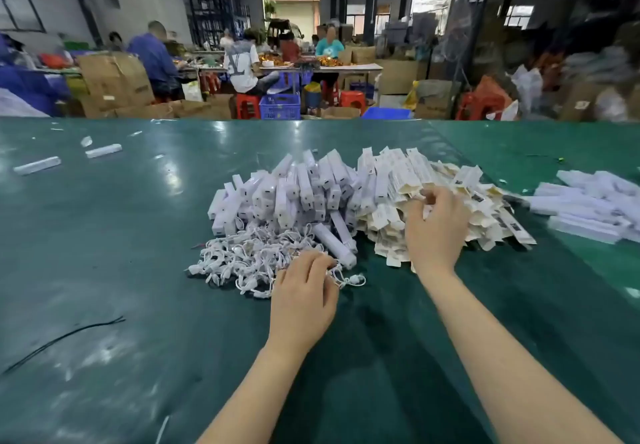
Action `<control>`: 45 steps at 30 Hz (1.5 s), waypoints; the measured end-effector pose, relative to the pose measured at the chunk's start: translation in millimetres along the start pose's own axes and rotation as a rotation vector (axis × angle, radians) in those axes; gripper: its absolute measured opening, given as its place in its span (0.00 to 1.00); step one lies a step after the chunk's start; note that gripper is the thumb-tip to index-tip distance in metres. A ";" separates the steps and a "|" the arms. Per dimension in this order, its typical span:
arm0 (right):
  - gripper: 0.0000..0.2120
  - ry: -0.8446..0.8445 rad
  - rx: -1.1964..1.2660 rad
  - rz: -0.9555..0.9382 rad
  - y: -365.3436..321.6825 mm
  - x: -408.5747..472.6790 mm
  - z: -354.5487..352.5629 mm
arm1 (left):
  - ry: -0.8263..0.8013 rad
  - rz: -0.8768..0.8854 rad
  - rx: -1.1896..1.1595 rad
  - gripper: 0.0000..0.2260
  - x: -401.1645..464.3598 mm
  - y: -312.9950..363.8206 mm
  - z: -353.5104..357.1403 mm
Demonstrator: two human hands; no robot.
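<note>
On the green table (pixel 104 235) lies a heap of white box-shaped units (pixel 294 190) whose white cords (pixel 249 256) spill toward me. To its right is a pile of flat cream cardboard sleeves (pixel 415 180). My left hand (pixel 303 300) rests at the near edge of the cords, its fingers curled into the tangle beside one white unit (pixel 334 244). My right hand (pixel 434 227) reaches into the sleeve pile, fingers curled and pinching a sleeve.
A stack of white filled packs (pixel 588 206) lies at the right. Two loose white packs (pixel 104 150) lie far left, a black wire (pixel 69 336) near left. Beyond the table's far edge sit people at tables, cardboard boxes, red stools and blue crates (pixel 280 106).
</note>
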State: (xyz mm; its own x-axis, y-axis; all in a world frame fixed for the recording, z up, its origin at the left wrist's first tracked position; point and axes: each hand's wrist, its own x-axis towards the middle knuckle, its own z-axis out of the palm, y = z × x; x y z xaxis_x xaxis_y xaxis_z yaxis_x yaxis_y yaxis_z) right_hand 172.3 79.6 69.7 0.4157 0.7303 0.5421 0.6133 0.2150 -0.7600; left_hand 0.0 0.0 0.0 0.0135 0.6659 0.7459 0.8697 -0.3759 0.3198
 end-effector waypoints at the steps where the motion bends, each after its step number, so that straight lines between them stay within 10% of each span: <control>1: 0.11 -0.013 -0.135 -0.030 -0.7 17.1 4.0 | 0.014 -0.013 -0.016 0.09 -0.3 -2.5 1.5; 8: 0.15 -0.538 -0.616 0.125 -3.3 91.6 37.2 | 0.064 -0.354 -0.261 0.10 2.6 -10.8 0.4; 14: 0.12 -0.406 -0.682 0.130 -4.0 89.6 45.7 | 0.092 -0.422 -0.347 0.12 4.0 -9.0 0.9; 24: 0.06 0.207 0.459 0.028 -20.5 11.5 -11.6 | 0.203 -0.072 -0.125 0.15 5.7 -11.5 -3.1; 32: 0.15 -0.278 0.808 0.313 -7.1 -72.9 -11.1 | 0.235 0.352 0.373 0.36 26.2 -7.1 -11.3; 45: 0.29 -0.730 0.795 0.314 -7.2 -87.4 2.9 | 0.049 0.168 0.032 0.19 11.3 -37.4 -19.7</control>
State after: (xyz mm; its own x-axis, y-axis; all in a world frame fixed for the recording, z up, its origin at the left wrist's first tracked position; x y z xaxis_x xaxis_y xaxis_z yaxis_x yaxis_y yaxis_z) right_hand 129.6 16.1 26.7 -0.1767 0.9736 0.1446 -0.1609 0.1164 -0.9801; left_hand -42.0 8.9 8.0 0.1366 0.5632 0.8150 0.8725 -0.4580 0.1703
